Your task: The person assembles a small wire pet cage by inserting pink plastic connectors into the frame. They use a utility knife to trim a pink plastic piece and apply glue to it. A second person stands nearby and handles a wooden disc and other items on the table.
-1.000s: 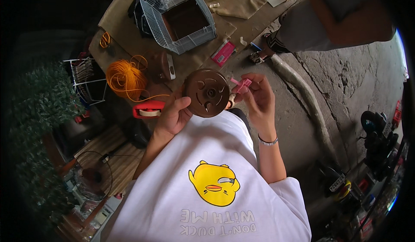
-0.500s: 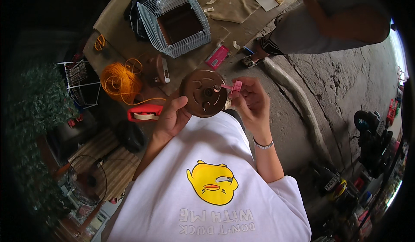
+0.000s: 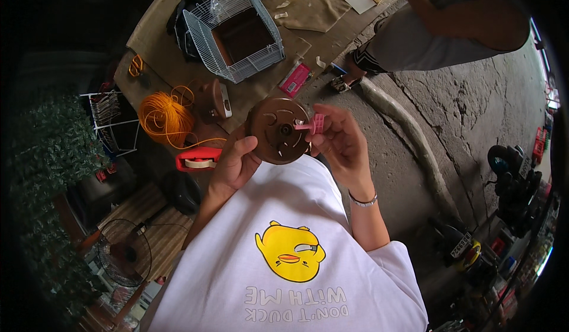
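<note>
Left hand: fingers tucked out of sight behind the disc!
Disc: far face hidden from us.
Pink piece: partly covered by the right hand; touching the disc or just short? Can't call it!
Co-worker: arm sliced off by the top edge.
Far-right clutter: too small and dark to tell.

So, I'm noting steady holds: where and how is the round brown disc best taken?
Probably by the outer rim of the brown disc, from the left, like the left grip: its edge is round, and the pink piece crowds the right side.
</note>
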`<state>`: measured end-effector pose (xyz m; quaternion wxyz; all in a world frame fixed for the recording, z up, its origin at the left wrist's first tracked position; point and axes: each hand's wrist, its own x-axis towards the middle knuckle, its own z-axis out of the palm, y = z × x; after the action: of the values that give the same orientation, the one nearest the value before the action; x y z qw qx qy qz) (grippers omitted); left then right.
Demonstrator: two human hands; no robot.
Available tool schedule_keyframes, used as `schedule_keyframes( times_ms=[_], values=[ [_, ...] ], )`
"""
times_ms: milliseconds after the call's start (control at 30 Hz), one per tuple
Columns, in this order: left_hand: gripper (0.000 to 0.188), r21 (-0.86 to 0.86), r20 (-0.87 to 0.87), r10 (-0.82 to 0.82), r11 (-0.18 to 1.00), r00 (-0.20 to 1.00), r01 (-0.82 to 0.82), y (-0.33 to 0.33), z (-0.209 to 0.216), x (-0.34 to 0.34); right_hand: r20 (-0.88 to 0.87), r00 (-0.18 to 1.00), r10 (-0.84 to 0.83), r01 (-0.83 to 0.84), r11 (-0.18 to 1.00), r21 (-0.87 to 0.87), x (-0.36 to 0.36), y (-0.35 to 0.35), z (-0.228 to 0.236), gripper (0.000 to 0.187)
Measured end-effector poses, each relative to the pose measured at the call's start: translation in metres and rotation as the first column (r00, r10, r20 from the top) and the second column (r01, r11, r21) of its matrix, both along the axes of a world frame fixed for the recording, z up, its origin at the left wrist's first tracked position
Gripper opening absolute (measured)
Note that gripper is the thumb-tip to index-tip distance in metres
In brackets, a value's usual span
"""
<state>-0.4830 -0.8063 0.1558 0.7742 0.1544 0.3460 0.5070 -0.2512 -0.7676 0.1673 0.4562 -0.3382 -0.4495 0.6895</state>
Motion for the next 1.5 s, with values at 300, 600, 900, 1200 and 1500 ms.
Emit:
schedule_keyframes(
  times_ms=[300, 600, 900, 1200, 1500],
  values=[
    [0.073, 0.122, -0.187, 0.031, 0.992, 0.982, -0.008, 0.000, 0.023, 0.010, 0.234, 0.972, 0.008, -0.020, 0.999, 0.046, 0.002, -0.005, 0.010, 0.047],
    [0.060, 0.242, -0.483, 0.018, 0.964, 0.875, 0.113, -0.004, 0.048, 0.008, 0.356, 0.922, -0.152, 0.015, 0.933, 0.360, 0.001, -0.009, 0.016, 0.046],
    [0.055, 0.254, -0.651, -0.001, 0.942, 0.759, 0.219, -0.012, 0.069, 0.016, 0.337, 0.930, -0.149, 0.007, 0.922, 0.387, 0.002, -0.015, 0.010, 0.047],
    [0.043, 0.260, -0.814, 0.015, 0.903, 0.581, 0.341, -0.022, 0.090, 0.027, 0.153, 0.988, -0.038, 0.001, 0.971, 0.240, 0.007, -0.021, 0.017, 0.044],
    [0.046, 0.324, -0.826, 0.101, 0.890, 0.555, 0.320, -0.030, 0.082, 0.035, 0.079, 0.997, -0.014, 0.008, 0.997, 0.077, 0.008, -0.031, 0.013, 0.046]
  ],
)
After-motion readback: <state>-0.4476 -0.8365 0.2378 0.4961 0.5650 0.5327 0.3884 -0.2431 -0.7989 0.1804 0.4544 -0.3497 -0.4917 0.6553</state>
